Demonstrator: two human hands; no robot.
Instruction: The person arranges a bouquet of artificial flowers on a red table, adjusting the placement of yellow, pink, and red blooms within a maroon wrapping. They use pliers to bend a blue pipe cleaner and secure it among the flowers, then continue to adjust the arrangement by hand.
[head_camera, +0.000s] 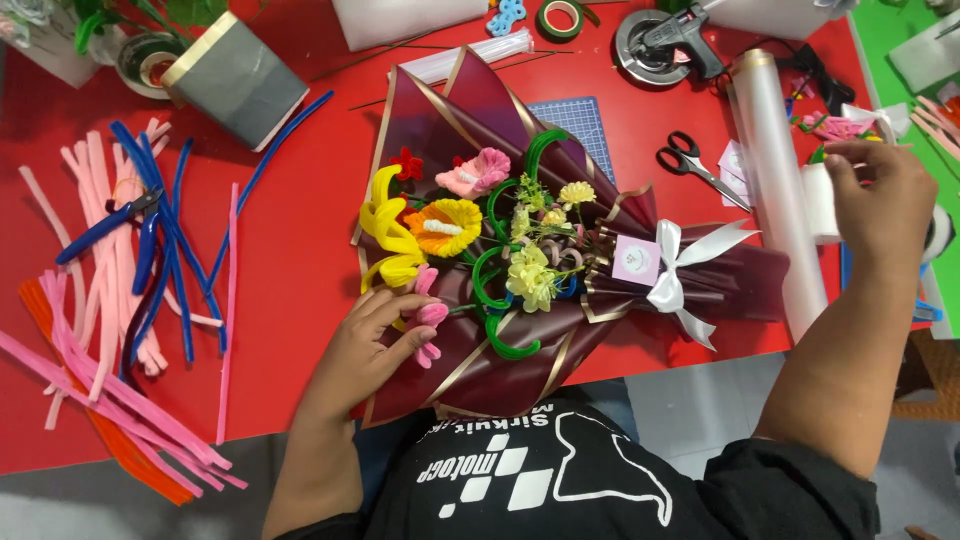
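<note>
A bouquet of pipe-cleaner flowers (470, 225) lies on the red table (300, 200), wrapped in dark maroon paper (470, 110) and tied with a white ribbon bow (675, 270). My left hand (375, 345) rests on the wrap's near left edge, with its fingers touching a small pink flower (432, 315). My right hand (880, 205) is far right, with its fingers closed on a white roll of tape (822, 200) beside a clear film roll (775, 180).
Loose pink, blue and orange pipe cleaners (120, 300) with blue pliers (110, 225) lie at left. Scissors (695, 160), a glue gun (675, 40), a green tape roll (562, 18), a grey box (235, 80) and a cutting mat (580, 120) sit further back.
</note>
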